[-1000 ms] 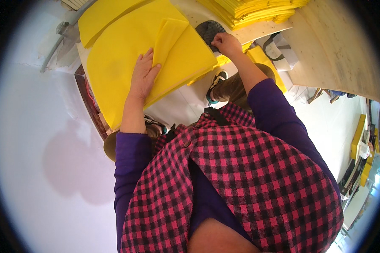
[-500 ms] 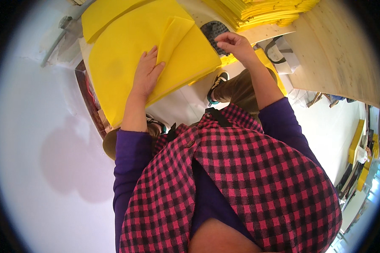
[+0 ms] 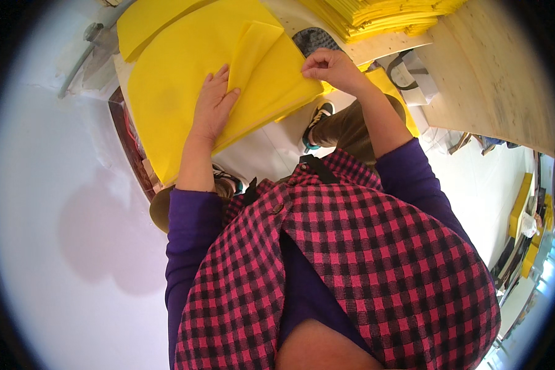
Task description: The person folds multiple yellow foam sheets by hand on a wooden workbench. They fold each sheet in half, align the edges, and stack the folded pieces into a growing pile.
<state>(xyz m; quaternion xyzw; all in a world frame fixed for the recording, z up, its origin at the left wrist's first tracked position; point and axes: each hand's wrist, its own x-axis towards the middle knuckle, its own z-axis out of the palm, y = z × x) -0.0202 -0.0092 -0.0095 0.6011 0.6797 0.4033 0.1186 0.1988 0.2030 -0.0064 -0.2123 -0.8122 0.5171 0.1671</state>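
A pile of yellow sheets [image 3: 172, 92], thin and like soft fabric, lies in front of me. My left hand [image 3: 214, 106] rests flat on it with the fingers stretched, beside a folded-over flap [image 3: 253, 52] of the top sheet. Over the pile's right edge is my right hand [image 3: 332, 69], its thumb and fingertips pinched together. Whether a sheet's edge is between those fingertips is too small to make out. Just beyond the right hand sits a dark, textured pad [image 3: 314, 42].
A tall stack of folded yellow sheets [image 3: 382, 18] stands at the far right on a wooden board. A plywood panel [image 3: 493, 74] rises on the right. A white bag with a dark handle [image 3: 422, 80] is beneath. A white wall [image 3: 55, 185] bounds the left.
My right hand has moved left and slightly toward me, from over the dark pad to the pile's right edge, fingers still pinched. The left hand has barely moved.
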